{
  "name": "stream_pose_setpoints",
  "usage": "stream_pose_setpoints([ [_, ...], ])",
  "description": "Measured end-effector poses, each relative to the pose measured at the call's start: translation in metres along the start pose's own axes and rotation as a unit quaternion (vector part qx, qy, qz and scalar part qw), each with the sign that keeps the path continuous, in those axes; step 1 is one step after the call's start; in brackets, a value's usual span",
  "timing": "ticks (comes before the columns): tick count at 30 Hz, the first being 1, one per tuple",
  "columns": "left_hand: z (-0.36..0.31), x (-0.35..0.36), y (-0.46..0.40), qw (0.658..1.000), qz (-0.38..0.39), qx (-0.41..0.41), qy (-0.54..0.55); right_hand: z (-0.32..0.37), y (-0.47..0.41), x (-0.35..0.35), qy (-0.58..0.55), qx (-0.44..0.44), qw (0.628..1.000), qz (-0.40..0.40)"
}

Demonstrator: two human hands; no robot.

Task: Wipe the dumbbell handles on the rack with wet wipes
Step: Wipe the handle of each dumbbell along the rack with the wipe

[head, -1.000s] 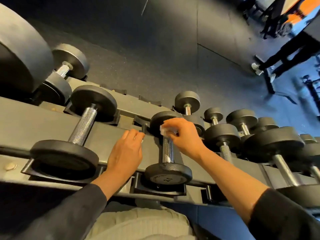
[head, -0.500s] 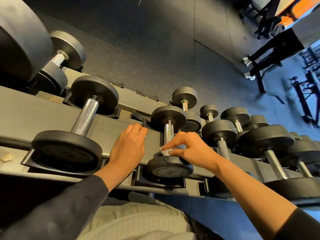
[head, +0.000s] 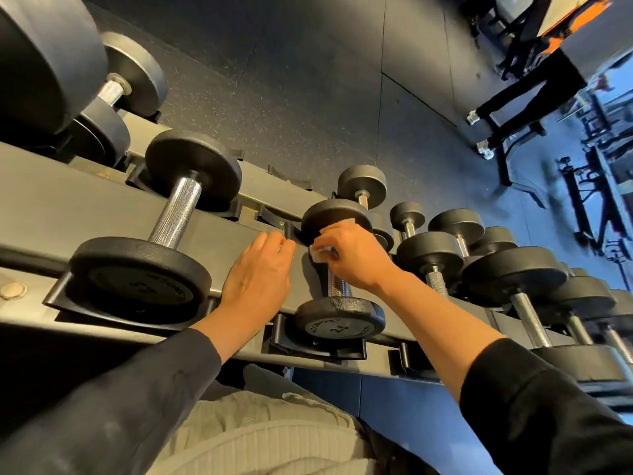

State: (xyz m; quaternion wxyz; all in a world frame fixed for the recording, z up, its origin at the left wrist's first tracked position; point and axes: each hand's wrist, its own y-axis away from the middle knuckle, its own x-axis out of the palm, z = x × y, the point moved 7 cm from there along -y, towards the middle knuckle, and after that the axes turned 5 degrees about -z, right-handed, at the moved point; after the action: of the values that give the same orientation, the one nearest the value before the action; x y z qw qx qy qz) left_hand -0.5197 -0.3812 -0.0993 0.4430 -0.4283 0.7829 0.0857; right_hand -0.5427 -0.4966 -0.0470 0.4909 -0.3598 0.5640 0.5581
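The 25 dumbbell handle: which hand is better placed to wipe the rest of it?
Right. The right hand already pinches the wet wipe around the handle at its far end. The left hand rests flat on the rack, holding nothing.

Dark speckled rubber floor (head: 308,80) beyond rack; another person's legs (head: 520,97) in black trousers, white shoes (head: 473,117), top right.

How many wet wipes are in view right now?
1: a white wet wipe pinched in the right hand at the far end of the dumbbell handle. The left hand holds none. Spares may be out of view.
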Motion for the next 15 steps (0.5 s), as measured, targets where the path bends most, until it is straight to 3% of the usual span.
stream_pose_setpoints([
  [5, 0.0, -0.001, 0.0, 1.0, 0.001, 0.002, 0.001, -0.004, 0.02, -0.001, -0.112, 0.02, 0.993, 0.013],
  [15, 0.003, -0.003, 0.0, 1.0, -0.002, 0.007, 0.019, 0.005, 0.038, -0.008, -0.182, 0.041, 0.976, 0.112],
])
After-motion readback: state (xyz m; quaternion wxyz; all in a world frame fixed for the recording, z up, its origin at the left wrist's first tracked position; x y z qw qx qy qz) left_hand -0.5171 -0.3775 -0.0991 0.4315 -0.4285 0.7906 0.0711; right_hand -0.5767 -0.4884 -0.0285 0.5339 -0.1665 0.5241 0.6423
